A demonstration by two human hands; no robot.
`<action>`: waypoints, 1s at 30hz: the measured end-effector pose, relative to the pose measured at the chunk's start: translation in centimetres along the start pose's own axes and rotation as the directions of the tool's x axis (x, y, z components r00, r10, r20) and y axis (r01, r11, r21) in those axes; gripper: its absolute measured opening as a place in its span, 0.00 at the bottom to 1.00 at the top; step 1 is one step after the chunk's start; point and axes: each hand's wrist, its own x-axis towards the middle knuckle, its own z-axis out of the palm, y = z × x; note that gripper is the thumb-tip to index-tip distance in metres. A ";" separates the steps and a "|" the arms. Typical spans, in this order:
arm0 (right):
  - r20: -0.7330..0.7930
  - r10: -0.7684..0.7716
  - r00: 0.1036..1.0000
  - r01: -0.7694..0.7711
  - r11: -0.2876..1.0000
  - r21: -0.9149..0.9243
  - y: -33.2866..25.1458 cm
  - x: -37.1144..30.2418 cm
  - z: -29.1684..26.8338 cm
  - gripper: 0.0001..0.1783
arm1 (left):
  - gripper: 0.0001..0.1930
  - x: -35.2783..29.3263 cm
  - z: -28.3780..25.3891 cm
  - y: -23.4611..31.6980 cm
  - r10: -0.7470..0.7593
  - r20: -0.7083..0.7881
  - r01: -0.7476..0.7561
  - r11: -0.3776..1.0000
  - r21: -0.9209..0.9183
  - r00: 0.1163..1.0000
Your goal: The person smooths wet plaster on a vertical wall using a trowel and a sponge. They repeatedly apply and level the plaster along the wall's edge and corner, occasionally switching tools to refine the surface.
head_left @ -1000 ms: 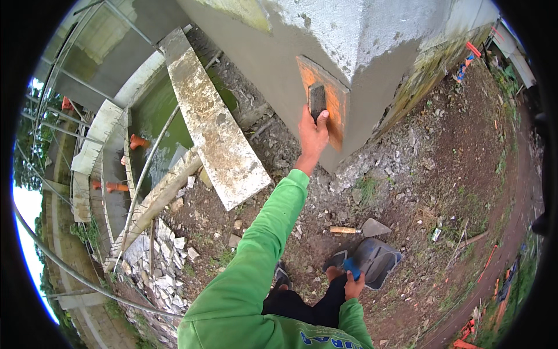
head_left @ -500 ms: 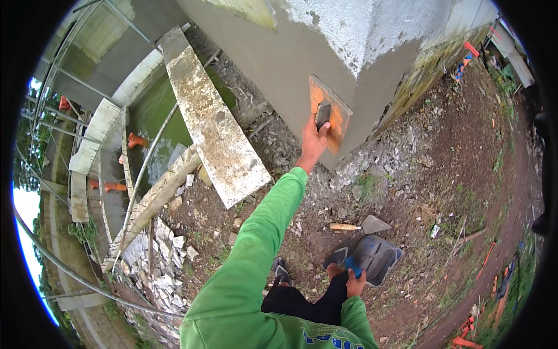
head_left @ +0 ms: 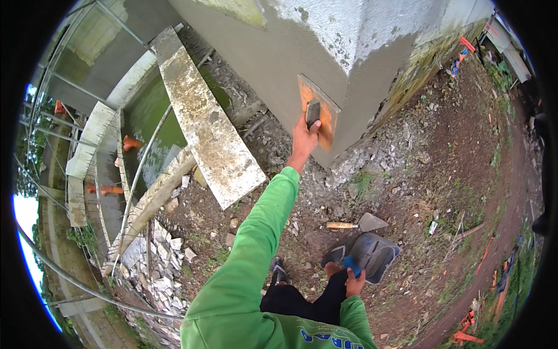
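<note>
Just beyond the fingers of the left hand [head_left: 303, 139], an orange float [head_left: 326, 123] lies flat against the grey-coated wall [head_left: 279, 64], close to its corner. Those fingers are closed around the float's dark handle [head_left: 313, 111], the thumb resting along its right side. Behind them the left arm [head_left: 250, 244] stretches forward in its green sleeve, nearly straight, wrist in line with the forearm. The right arm is tucked near the body, its hand [head_left: 354, 283] low beside the leg. Its fingers are curled around a blue object [head_left: 351, 264]; how tightly is too small to tell. Right of that grip sits a grey tray [head_left: 381, 256], and ahead of those fingers a wooden-handled trowel [head_left: 371, 222] lies on the soil.
</note>
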 end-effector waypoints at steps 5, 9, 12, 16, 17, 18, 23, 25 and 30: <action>0.001 0.070 0.998 -0.069 0.993 0.094 -2.2 -1.1 -0.2 0.13 | 0.18 0.1 -1.2 1.1 -0.007 -0.027 0.004 0.992 -0.128 1.000; -0.005 0.085 0.996 -0.085 0.994 0.068 -2.1 -0.8 0.3 0.13 | 0.13 5.3 -3.2 12.3 0.221 -0.098 -0.240 0.928 -0.283 0.970; -0.056 -0.065 0.996 0.064 0.998 -0.025 3.5 0.7 -2.1 0.13 | 0.13 3.4 0.4 12.3 0.165 -0.121 -0.192 0.946 -0.262 0.979; 0.042 0.034 0.999 -0.035 0.999 0.022 -0.1 -0.2 -0.9 0.11 | 0.19 -1.7 0.6 -2.3 0.196 -0.115 -0.192 0.980 0.050 0.974; 0.071 0.095 0.993 -0.101 0.992 0.077 -2.6 -1.0 -0.4 0.11 | 0.20 -3.0 -0.6 -4.9 0.171 -0.123 -0.159 0.982 0.098 0.978; 0.070 0.071 0.995 -0.076 0.995 0.066 -2.9 -0.8 -0.2 0.11 | 0.20 -2.9 -0.9 -5.6 0.157 -0.126 -0.141 0.982 0.127 0.980; -0.011 0.108 0.994 -0.107 0.992 0.068 -2.5 -1.4 -0.6 0.12 | 0.16 3.0 -2.5 7.4 0.142 -0.082 -0.156 0.965 -0.213 0.986; 0.010 0.133 0.991 -0.133 0.989 0.060 -3.2 -1.3 -0.7 0.12 | 0.17 4.1 -1.7 8.5 0.230 -0.106 -0.246 0.953 -0.178 0.967; 0.006 -0.010 1.000 0.009 1.000 0.018 -0.8 -0.3 -0.8 0.11 | 0.22 -0.9 1.0 0.0 0.111 0.029 -0.112 0.993 0.038 0.993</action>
